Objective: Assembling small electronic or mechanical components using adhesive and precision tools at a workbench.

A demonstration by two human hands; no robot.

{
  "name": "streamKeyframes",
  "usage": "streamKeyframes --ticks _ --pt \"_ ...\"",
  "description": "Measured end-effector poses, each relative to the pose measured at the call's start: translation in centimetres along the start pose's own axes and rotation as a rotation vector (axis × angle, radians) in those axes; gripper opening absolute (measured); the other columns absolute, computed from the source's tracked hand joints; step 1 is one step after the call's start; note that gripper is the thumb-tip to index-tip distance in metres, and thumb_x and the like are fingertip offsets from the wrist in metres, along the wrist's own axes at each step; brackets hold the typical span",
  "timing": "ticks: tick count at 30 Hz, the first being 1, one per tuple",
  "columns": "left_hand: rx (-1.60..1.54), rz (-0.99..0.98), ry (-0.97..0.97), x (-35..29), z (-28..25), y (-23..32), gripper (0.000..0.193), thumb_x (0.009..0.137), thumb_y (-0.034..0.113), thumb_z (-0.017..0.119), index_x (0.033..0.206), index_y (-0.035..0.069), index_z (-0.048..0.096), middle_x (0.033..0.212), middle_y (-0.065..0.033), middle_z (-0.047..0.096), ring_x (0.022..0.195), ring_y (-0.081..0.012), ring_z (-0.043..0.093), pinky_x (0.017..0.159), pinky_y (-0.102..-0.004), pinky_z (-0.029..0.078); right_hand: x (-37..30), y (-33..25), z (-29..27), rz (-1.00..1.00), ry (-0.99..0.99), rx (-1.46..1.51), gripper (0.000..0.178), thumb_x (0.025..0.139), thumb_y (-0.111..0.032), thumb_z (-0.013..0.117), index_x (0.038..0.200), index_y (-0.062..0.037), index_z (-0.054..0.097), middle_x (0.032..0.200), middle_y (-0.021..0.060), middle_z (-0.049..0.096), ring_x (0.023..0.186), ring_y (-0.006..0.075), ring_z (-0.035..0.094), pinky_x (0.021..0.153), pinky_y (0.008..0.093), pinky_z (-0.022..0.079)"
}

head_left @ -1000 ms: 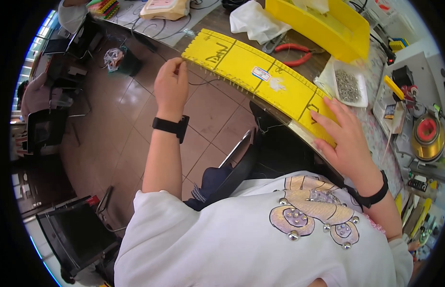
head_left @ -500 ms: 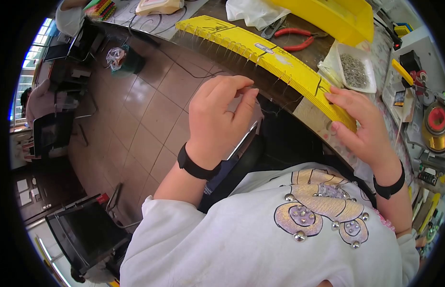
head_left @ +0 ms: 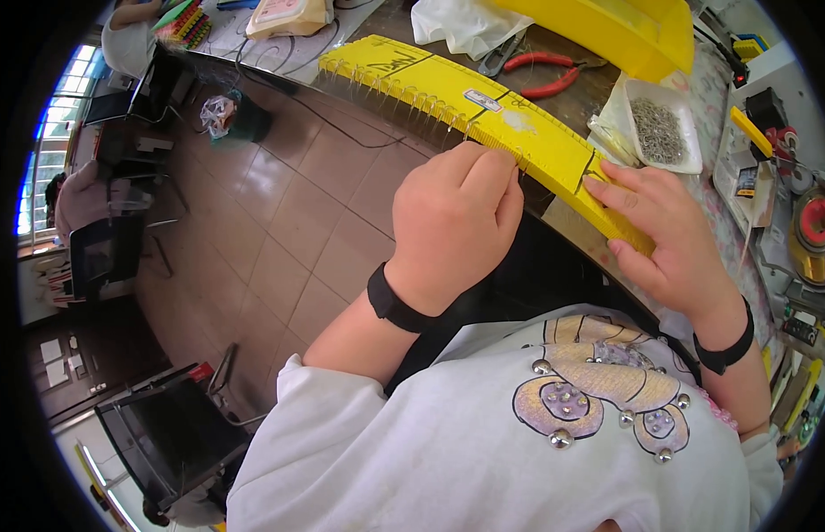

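the fingers (head_left: pixel 501 164) of the left hand (head_left: pixel 452 217) are curled close together at the near edge of the yellow strip (head_left: pixel 554 137); whether they pinch something i cannot tell, because the back of the hand hides the tips. the right hand (head_left: pixel 669 230) holds the right end of this strip, its fingers lying on the top and its thumb at the near side, with a narrow opening between them.

the strip lies slanting along the edge of the brown table (head_left: pixel 585 102). it carries dark marks, lines and a small label (head_left: pixel 482 99). from its near edge, to the left of the left hand, thin wire pieces (head_left: pixel 421 105) hang in a row.

behind the strip are red-handled pliers (head_left: pixel 550 89), a white crumpled sheet (head_left: pixel 470 27) and a yellow bin (head_left: pixel 643 40). near the right hand stands a white tray (head_left: pixel 692 161) with many small metal pieces (head_left: pixel 656 131).
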State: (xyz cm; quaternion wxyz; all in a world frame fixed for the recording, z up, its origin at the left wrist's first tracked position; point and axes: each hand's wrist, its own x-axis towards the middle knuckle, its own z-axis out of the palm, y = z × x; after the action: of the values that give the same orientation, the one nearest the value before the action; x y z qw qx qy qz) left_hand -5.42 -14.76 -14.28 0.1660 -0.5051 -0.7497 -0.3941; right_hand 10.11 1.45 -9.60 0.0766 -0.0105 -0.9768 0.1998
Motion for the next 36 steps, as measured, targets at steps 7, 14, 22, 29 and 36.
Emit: streamKeyframes --ticks 7,14,22,29,36 --pt "0.041 0.032 0.051 0.1 0.1 0.1 0.008 0.069 0.006 0.062 0.073 0.007 0.055 0.065 -0.0063 0.052 0.055 -0.0235 0.053 0.048 -0.0342 0.042 0.2 -0.5 0.6 -0.028 0.035 -0.062 0.047 0.065 -0.014 0.063 0.111 -0.0111 0.058 0.111 0.0152 0.054 0.095 0.0319 0.05 0.083 0.04 0.042" --pt "-0.145 -0.165 -0.012 1.0 -1.1 0.5 0.004 0.074 0.003 0.06 0.076 0.005 0.057 0.066 -0.0083 0.053 0.056 -0.0209 0.053 0.051 -0.0289 0.042 -0.2 -1.3 1.3 -0.091 0.064 -0.188 0.043 0.063 -0.013 0.065 0.106 -0.0132 0.059 0.111 0.0123 0.054 0.096 0.031 0.05 0.08 0.0405 0.042" --pt "-1.421 -0.559 -0.273 1.5 -5.2 4.5 0.007 0.088 0.006 0.051 0.091 0.0 0.054 0.082 -0.0041 0.056 0.076 -0.0101 0.05 0.07 -0.0228 0.039 -0.4 -2.3 -2.3 -0.017 0.207 0.212 0.035 0.073 -0.013 0.066 0.107 -0.0097 0.059 0.103 0.0117 0.057 0.094 0.028 0.052 0.08 0.0376 0.043" --pt "-2.032 -0.632 -0.653 2.3 -4.0 7.8 0.01 0.087 0.012 0.05 0.088 0.003 0.054 0.079 -0.0056 0.056 0.076 -0.0137 0.051 0.071 -0.0253 0.039 -1.0 -5.5 -5.4 0.112 -0.07 1.693 0.023 0.082 -0.008 0.06 0.105 -0.002 0.059 0.091 0.0042 0.047 0.092 0.0171 0.053 0.08 0.0293 0.042" --pt "-2.094 -0.804 -0.941 2.7 -3.1 10.0 0.012 0.09 0.017 0.051 0.09 0.005 0.053 0.082 -0.0016 0.054 0.072 -0.0115 0.052 0.067 -0.0236 0.041 -3.7 -5.1 -6.1 0.015 0.144 1.309 0.01 0.077 0.001 0.061 0.087 -0.0039 0.061 0.089 0.0043 0.046 0.081 0.0119 0.05 0.073 0.0232 0.042"
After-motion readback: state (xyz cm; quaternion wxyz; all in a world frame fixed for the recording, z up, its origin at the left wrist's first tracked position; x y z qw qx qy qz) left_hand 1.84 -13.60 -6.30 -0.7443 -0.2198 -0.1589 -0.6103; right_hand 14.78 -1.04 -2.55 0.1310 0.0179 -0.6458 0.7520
